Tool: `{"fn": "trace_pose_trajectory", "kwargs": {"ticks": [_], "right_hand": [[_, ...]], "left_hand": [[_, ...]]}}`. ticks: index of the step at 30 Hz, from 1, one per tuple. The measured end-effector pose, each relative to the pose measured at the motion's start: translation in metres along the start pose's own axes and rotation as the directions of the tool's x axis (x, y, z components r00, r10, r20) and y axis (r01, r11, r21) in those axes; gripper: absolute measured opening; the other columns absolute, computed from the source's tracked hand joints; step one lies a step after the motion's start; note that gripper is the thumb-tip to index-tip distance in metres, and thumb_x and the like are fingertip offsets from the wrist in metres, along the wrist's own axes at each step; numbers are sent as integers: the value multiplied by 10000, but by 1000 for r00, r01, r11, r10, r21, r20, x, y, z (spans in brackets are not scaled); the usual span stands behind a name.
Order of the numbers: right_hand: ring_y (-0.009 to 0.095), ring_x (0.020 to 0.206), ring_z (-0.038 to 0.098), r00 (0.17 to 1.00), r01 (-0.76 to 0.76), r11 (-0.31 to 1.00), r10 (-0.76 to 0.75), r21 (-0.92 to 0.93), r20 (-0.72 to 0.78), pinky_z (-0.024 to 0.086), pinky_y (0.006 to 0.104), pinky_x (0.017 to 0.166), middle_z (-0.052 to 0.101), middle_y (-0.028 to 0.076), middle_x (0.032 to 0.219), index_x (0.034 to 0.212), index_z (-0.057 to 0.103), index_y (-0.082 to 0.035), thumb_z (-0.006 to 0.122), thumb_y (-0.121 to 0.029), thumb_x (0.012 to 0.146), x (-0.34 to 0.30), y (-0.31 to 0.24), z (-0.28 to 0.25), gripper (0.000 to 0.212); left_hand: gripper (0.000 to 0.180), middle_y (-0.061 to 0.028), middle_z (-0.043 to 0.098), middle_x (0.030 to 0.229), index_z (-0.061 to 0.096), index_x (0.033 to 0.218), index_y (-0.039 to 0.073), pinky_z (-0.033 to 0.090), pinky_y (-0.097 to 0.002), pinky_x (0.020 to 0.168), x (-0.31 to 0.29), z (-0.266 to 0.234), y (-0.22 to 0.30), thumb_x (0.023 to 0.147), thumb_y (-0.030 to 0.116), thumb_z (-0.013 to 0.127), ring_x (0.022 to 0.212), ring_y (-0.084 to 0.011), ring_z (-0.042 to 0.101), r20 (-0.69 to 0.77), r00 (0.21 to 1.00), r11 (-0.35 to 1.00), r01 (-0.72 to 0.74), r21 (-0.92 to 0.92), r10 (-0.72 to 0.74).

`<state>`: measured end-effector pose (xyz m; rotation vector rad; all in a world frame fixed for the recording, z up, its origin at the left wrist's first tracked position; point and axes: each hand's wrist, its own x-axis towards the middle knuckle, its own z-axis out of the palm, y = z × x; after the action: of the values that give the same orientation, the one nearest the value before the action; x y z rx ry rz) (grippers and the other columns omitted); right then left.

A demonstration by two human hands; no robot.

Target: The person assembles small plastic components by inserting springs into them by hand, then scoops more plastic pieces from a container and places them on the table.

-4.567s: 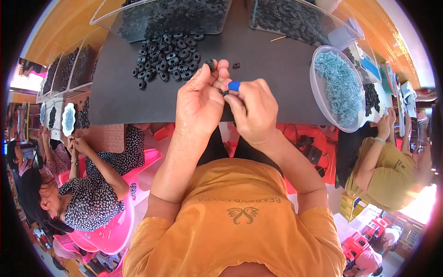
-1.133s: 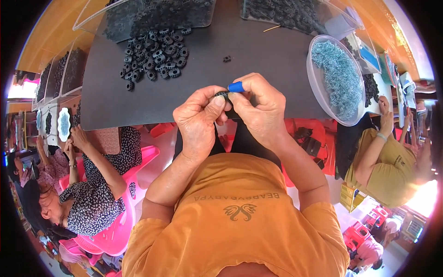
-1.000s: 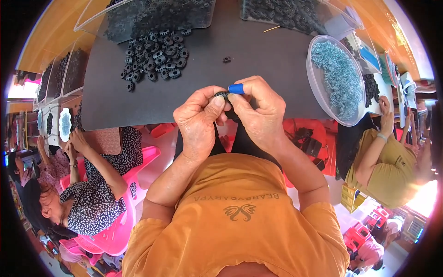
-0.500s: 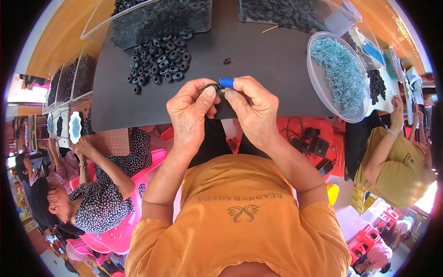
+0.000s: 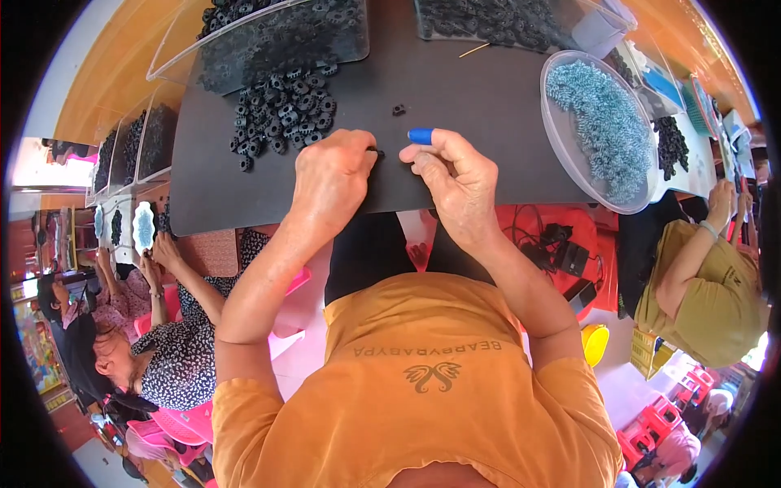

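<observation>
My left hand (image 5: 332,169) is turned back-up over the front of the dark table, its fingers curled round a small black plastic part (image 5: 380,154); only that part's end shows beside the fingertips. A short gap to the right, my right hand (image 5: 457,180) has thumb and fingers drawn together in a pinch. Its index finger wears a blue finger cot (image 5: 420,136) and is raised off the thumb. Whatever lies in this pinch is too small to make out. One loose black part (image 5: 399,110) rests on the table beyond both hands.
A heap of black parts (image 5: 285,110) spills before a clear bin (image 5: 362,49) at the far left. Another bin (image 5: 419,32) of black parts stands at the back. On the right is a round tub (image 5: 556,138) of pale-blue spring-like pieces. Co-workers sit on both sides.
My hands have come apart. The left has rolled over, back upward, with the black part still at its fingertips; the right has shifted slightly right, its index finger lifting.
</observation>
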<state>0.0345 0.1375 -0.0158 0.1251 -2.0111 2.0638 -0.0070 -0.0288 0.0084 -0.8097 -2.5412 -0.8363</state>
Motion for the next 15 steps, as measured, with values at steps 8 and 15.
{"fn": "trace_pose_trajectory", "kwargs": {"ticks": [8, 15], "right_hand": [[78, 770, 598, 999, -37, 991, 39, 129, -17, 496, 231, 700, 666, 70, 856, 999, 600, 36, 548, 45, 879, 1, -4, -5, 132], [74, 765, 592, 992, -79, 954, 104, 288, -72, 496, 228, 688, 664, 62, 875, 999, 606, 29, 551, 39, 881, 1, -6, -8, 130]], "left_hand": [[130, -76, 502, 677, 544, 709, 28, 460, -314, 509, 16, 1, 18, 625, 99, 614, 642, -222, 540, 296, 896, 812, -431, 393, 332], [157, -86, 418, 701, 539, 769, 2, 454, -307, 503, 12, 10, 18, 637, 66, 594, 627, -208, 491, 288, 867, 762, -497, 415, 408]]}}
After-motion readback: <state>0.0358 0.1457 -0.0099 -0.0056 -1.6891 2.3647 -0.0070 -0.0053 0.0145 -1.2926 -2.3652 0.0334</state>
